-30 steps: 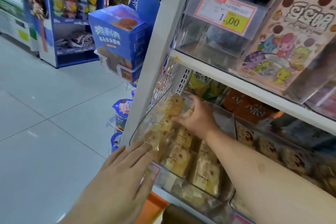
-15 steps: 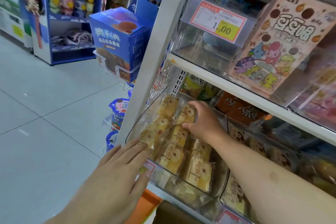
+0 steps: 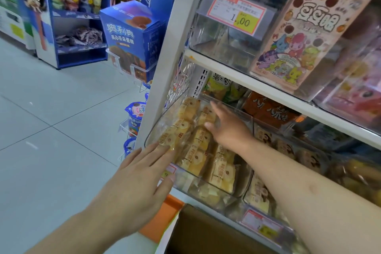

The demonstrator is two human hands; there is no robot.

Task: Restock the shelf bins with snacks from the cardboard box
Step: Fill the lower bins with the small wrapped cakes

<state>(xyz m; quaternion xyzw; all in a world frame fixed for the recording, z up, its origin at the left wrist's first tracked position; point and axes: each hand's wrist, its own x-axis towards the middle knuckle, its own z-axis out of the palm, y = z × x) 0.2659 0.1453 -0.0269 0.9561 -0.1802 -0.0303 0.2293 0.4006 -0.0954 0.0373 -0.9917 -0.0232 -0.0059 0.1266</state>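
A clear plastic shelf bin (image 3: 153, 128) on the middle shelf holds several yellow wrapped cake snacks (image 3: 193, 156). My right hand (image 3: 228, 128) reaches into the bin over the packs, fingers spread, holding nothing. My left hand (image 3: 138, 179) rests flat with fingers apart against the bin's front left corner, by its price tag. The brown flap of the cardboard box (image 3: 202, 231) shows at the bottom edge, below the shelf; its inside is hidden.
Above, a see-through bin (image 3: 224, 47) with a 1.00 price label stands beside a pink cartoon snack box (image 3: 305, 33). Neighbouring bins (image 3: 288, 150) to the right hold brown-printed packs. A blue cake box (image 3: 132, 35) and cups hang off the shelf end; grey floor lies left.
My right hand let go of a snack pack at the back of the bin and spread its fingers. The left hand stayed on the bin's front corner.
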